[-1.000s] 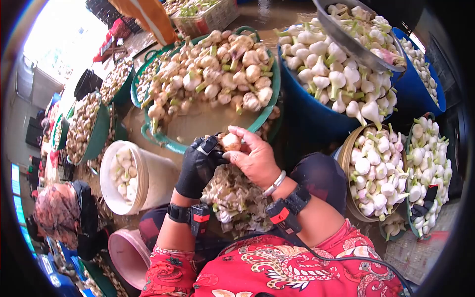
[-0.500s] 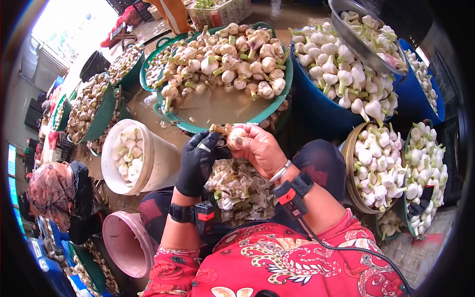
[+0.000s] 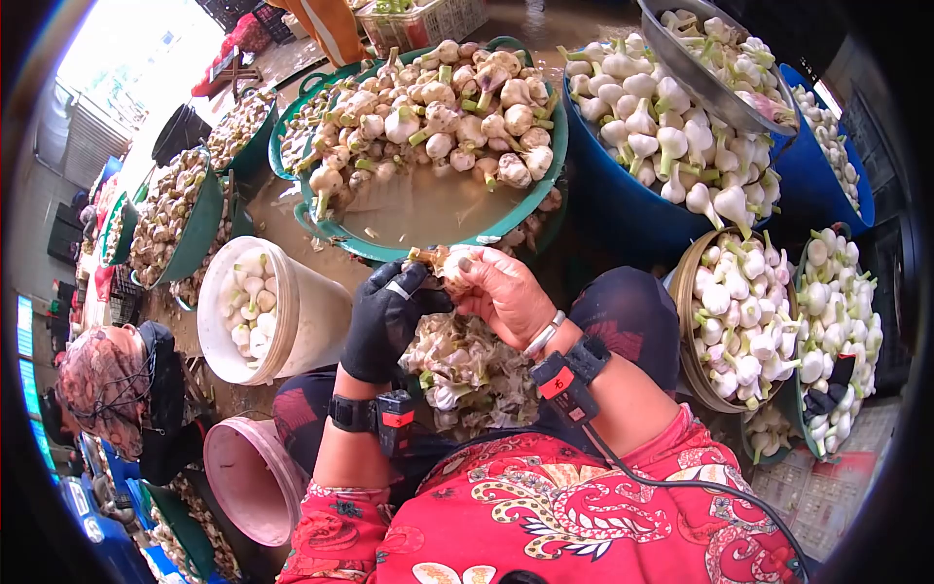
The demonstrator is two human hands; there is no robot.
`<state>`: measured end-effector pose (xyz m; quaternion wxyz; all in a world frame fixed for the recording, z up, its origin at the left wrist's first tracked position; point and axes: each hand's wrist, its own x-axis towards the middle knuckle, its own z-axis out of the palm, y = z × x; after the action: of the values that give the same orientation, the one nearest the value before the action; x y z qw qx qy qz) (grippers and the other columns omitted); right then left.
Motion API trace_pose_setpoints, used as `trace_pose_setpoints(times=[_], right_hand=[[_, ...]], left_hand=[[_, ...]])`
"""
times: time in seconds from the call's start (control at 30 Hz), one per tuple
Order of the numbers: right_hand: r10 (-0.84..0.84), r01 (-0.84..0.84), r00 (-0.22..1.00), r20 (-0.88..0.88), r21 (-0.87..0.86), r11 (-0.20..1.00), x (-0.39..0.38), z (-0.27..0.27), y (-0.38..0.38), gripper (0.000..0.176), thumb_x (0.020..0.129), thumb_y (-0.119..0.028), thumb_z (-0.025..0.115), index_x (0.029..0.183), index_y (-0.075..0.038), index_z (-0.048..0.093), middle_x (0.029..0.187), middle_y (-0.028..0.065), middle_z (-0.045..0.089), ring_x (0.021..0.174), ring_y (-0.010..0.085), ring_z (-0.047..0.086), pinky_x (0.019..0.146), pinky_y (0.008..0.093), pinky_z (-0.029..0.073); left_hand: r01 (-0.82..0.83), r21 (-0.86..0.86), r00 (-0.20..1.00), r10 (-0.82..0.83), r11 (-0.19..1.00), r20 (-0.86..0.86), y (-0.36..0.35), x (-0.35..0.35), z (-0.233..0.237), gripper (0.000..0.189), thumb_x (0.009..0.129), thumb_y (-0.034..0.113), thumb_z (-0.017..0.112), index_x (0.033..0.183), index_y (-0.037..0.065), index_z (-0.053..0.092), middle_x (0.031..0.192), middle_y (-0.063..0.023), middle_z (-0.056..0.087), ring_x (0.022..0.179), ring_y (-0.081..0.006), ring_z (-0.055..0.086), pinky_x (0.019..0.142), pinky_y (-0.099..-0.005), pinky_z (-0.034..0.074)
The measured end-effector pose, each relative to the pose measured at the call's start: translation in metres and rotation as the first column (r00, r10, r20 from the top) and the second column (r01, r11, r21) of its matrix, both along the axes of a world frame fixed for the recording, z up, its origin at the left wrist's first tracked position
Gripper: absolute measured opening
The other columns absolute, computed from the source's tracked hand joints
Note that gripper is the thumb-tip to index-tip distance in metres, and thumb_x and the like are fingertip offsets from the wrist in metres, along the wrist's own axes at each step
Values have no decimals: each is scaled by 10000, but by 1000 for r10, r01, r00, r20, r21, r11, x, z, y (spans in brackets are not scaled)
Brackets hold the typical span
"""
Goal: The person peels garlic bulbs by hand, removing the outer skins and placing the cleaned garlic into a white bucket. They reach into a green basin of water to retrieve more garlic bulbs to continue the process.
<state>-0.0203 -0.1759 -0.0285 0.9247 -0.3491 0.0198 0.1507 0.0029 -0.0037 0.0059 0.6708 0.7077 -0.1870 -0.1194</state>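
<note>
Pinching one bulb (image 3: 453, 261), left hand (image 3: 386, 319) and right hand (image 3: 503, 294) meet mid-frame over peels (image 3: 469, 378); basin (image 3: 336, 234) above holds unpeeled garlic (image 3: 438, 97), bucket (image 3: 316, 321) at left peeled heads (image 3: 248, 304).

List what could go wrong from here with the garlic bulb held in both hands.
1. The garlic bulb sits only at the fingertips of the gloved left hand and bare right hand; a loose grip could drop it into the peel heap below.
2. A metal-looking piece on the left hand sits close to the bare fingers, which might get nicked.
3. The cable from the right wrist device might snag.
</note>
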Motion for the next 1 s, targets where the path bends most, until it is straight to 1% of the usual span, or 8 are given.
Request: trace_pose_setpoints(times=[0.13,0.2,0.37,0.53,0.67,0.77,0.87,1.0], right_hand=[[-141,157,986,93,-198,968,-3,7,8,350,897,-148,588,1206,-7,504,915,12,599,806,81,563,695,228,474],[-202,240,965,167,-251,938,-3,9,10,402,879,-131,613,1230,16,484,897,10,597,819,77,557,737,239,483],[-159,374,886,435,-470,799,-3,-5,17,488,888,-106,583,1311,51,400,950,27,584,825,82,533,768,233,469],[-185,267,946,266,-314,911,-10,-9,23,467,924,-158,535,1319,47,391,866,23,567,737,71,504,681,216,452],[-149,130,981,-126,-150,980,-12,5,23,334,959,-252,470,1191,-13,493,740,7,537,575,73,486,527,219,432],[36,-55,990,-138,-139,989,-7,4,16,235,961,-284,456,1043,-78,534,683,-2,528,524,91,504,476,232,447],[348,-373,900,-261,-52,926,-3,4,-3,211,949,-295,481,952,-100,562,690,52,601,555,143,581,464,245,482],[499,-485,817,-290,125,866,-7,2,2,242,957,-283,472,1035,-74,564,807,112,648,568,181,613,422,251,454]], left_hand=[[-63,94,987,48,994,151,-6,-2,4,173,901,37,496,1037,-18,588,857,-102,603,740,-181,641,647,-293,531],[-270,-276,841,86,922,-535,-12,-3,17,162,879,49,535,1018,-5,598,835,-83,605,719,-164,623,643,-280,516],[-131,-171,929,61,976,-365,-3,-1,3,188,869,126,576,998,-6,615,798,-44,608,685,-140,599,624,-255,494],[-207,-203,884,94,957,-458,-5,-5,4,164,833,96,610,968,6,637,782,-35,623,677,-117,592,611,-248,489],[-112,4,949,108,994,-295,-4,-9,5,194,815,44,620,1005,8,635,807,-40,637,663,-105,581,598,-241,483],[-82,31,943,87,996,-322,3,-9,12,233,797,23,635,1029,4,647,799,-24,629,673,-111,575,624,-251,482],[-86,510,979,-23,856,204,12,-10,12,237,758,38,657,994,30,674,871,-62,680,802,-162,641,739,-295,498],[-121,375,939,-17,919,345,25,-10,-6,253,807,47,602,1051,12,656,942,-70,677,825,-131,619,749,-286,500]])
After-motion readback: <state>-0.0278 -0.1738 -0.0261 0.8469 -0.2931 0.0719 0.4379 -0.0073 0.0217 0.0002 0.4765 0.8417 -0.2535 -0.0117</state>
